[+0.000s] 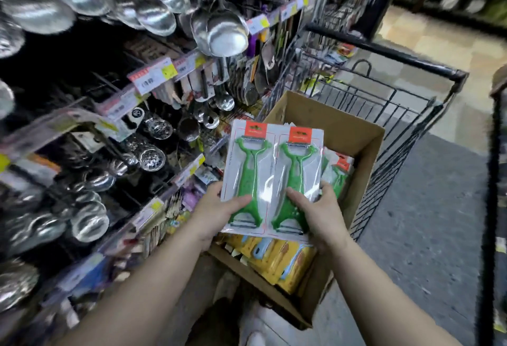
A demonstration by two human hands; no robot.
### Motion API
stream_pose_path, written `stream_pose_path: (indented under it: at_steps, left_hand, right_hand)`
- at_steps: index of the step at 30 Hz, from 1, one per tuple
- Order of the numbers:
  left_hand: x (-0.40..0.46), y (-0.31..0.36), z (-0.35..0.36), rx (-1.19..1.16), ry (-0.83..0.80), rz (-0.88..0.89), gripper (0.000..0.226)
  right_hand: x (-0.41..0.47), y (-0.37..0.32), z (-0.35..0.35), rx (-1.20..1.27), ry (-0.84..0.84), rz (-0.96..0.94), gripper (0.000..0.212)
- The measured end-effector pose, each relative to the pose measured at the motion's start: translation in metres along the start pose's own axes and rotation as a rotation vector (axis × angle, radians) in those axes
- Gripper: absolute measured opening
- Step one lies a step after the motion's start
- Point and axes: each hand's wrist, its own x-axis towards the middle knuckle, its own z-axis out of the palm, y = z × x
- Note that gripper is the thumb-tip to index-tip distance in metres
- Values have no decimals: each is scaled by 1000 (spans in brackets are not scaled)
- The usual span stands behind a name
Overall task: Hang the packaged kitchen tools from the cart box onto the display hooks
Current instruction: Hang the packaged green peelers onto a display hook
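Observation:
Two carded packs, each with a green peeler under clear plastic and a red label on top, are held side by side above the cardboard box [354, 129]. My left hand [219, 209] grips the left pack [247, 170] at its lower edge, thumb across the front. My right hand [318, 211] grips the right pack [297, 178] the same way. More green peeler packs [338, 170] lie in the box behind them, and yellow packs [277, 260] fill its near end. The display hooks [115, 90] stick out of the shelf wall on the left.
The box sits in a black wire shopping cart [397, 115] to my right. Steel ladles [225, 35], strainers and scoops hang densely along the left display, with price tags [153, 76] on the rails. Grey aisle floor [428, 222] lies right of the cart.

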Motion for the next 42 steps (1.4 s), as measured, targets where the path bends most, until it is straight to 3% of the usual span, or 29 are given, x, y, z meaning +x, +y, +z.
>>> stream_pose_path:
  at_steps: [1, 2, 4, 5, 10, 12, 14, 18, 25, 28, 33, 38, 42]
  left_hand:
    - [-14, -3, -3, -31, 47, 16, 99]
    - [-30, -5, -7, -62, 87, 36, 91]
    - [-60, -9, -18, -107, 168, 58, 77]
    - [-75, -10, -25, -126, 212, 67, 72]
    - [-149, -15, -67, -175, 441, 99, 35]
    - [-182, -15, -86, -185, 553, 96, 36]
    - [-216, -17, -106, -178, 633, 115, 52]
    - [-289, -29, -143, -215, 758, 143, 23]
    - [-426, -66, -201, -254, 978, 158, 30]
    - [-484, -83, -224, -276, 1056, 204, 22]
    - [-567, -114, -263, -312, 1203, 251, 39]
    - [-623, -131, -292, -306, 1265, 300, 44]
    - [-645, -134, -312, -329, 1278, 341, 35]
  right_hand:
    - [-6, -3, 3, -10, -36, -14, 110]
    - [-11, -5, 8, -23, -75, -29, 102]
    - [-22, -14, 21, -41, -153, -66, 66]
    - [-27, -16, 29, -58, -193, -88, 57]
    - [-60, -29, 89, -123, -400, -173, 40]
    - [-80, -30, 117, -134, -489, -198, 40]
    - [-102, -29, 145, -147, -571, -228, 33]
    - [-153, -25, 201, -199, -741, -260, 43]
    - [-271, 0, 290, -179, -957, -290, 41]
    - [-329, 9, 322, -166, -1048, -289, 42]
    - [-415, 21, 367, -150, -1158, -343, 39]
    - [-476, 25, 395, -136, -1221, -383, 44]
    - [-505, 18, 412, -134, -1238, -426, 46]
